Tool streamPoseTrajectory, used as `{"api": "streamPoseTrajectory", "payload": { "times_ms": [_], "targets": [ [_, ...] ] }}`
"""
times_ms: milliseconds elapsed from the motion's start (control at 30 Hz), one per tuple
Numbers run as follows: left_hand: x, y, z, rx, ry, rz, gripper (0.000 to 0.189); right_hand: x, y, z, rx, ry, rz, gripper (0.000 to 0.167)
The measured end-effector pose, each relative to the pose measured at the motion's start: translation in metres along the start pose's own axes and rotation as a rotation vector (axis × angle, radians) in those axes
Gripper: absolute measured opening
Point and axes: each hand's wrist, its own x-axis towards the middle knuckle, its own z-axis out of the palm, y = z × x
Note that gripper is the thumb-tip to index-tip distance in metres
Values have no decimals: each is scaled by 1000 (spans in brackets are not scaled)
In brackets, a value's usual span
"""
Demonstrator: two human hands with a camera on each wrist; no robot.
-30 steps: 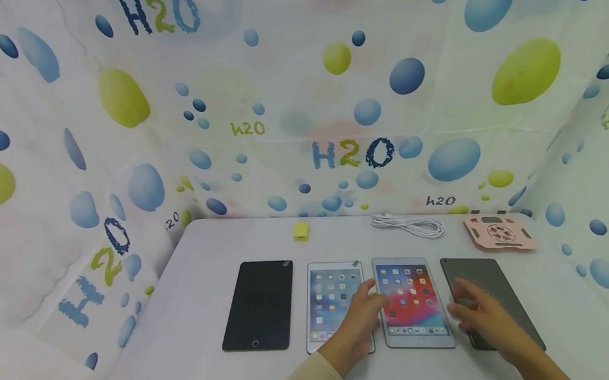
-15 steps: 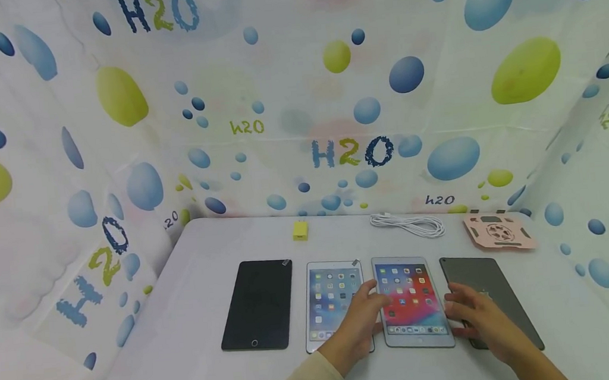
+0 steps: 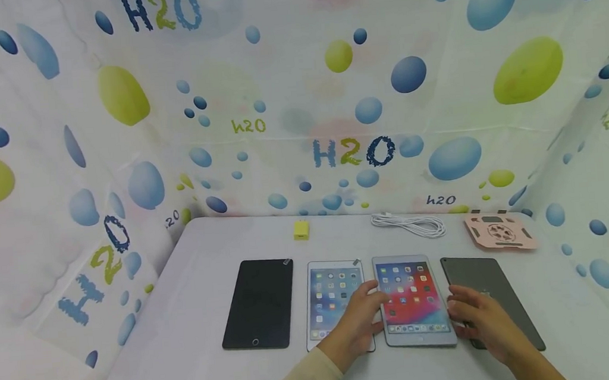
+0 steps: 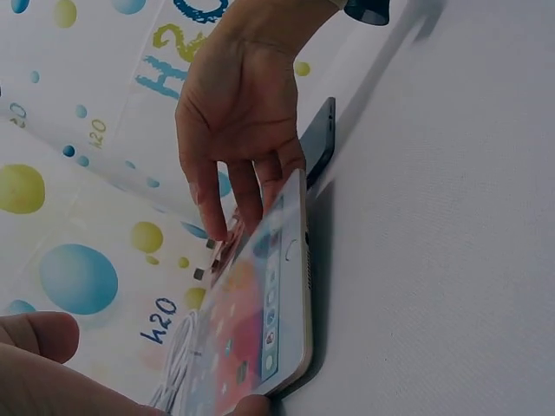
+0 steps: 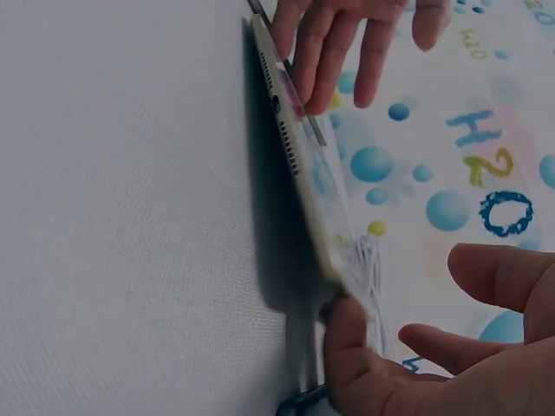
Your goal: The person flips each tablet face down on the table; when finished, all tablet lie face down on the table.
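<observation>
A silver tablet (image 3: 412,295) with a lit red-and-blue screen lies between both hands, its home button toward the person. Beside its left edge is my left hand (image 3: 357,317), straight fingers reaching the edge and overlapping a second white tablet (image 3: 334,289) with a lit screen. At the opposite edge, my right hand (image 3: 481,319) extends loosely bent fingers, its forearm side lying over a dark grey tablet (image 3: 497,288) turned back up. The right wrist view shows a right fingertip (image 5: 347,316) right at the silver tablet's (image 5: 299,173) lower corner, with a shadow along its edge.
Left of the white tablet lies a black tablet (image 3: 258,304), screen off. Along the back of the white table (image 3: 186,318) are a yellow charger block (image 3: 301,230), a coiled white cable (image 3: 409,224) and a pink stand (image 3: 501,232). A bubble-printed curtain (image 3: 286,96) surrounds the table.
My right hand has moved left from over the dark grey tablet to the silver tablet's right edge. My left hand has barely moved, and the tablets stay where they were.
</observation>
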Motion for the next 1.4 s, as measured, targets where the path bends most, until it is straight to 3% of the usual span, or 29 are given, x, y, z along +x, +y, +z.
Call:
{"api": "streamPoseTrajectory", "payload": {
  "times_ms": [167,300,467,667,800,867,1033,1100,1200,1400],
  "targets": [
    [0,0,0,-10,-2,-13,66,-1,-2,-4,140,19,14,62],
    [0,-1,2,-16,3,-28,65,0,-6,-8,258,6,29,46],
    [1,-1,3,-22,6,-37,63,1,-6,-10,295,-56,15,29],
    [3,0,4,-5,-4,-46,60,3,-7,-3,392,-118,-39,22],
    [3,0,4,6,-30,-43,58,6,-8,5,501,-236,-122,30],
    [2,0,3,19,-54,-34,58,7,-8,9,554,-336,-142,33],
    [1,1,4,60,-96,-14,61,7,-10,17,623,-563,-106,43],
    [1,1,6,86,-94,-7,59,8,-11,21,620,-609,-83,46],
    [0,1,8,134,-85,8,58,9,-12,26,591,-619,-63,43],
    [-1,0,13,169,-73,35,74,8,-14,32,513,-532,-63,45]
  ]
}}
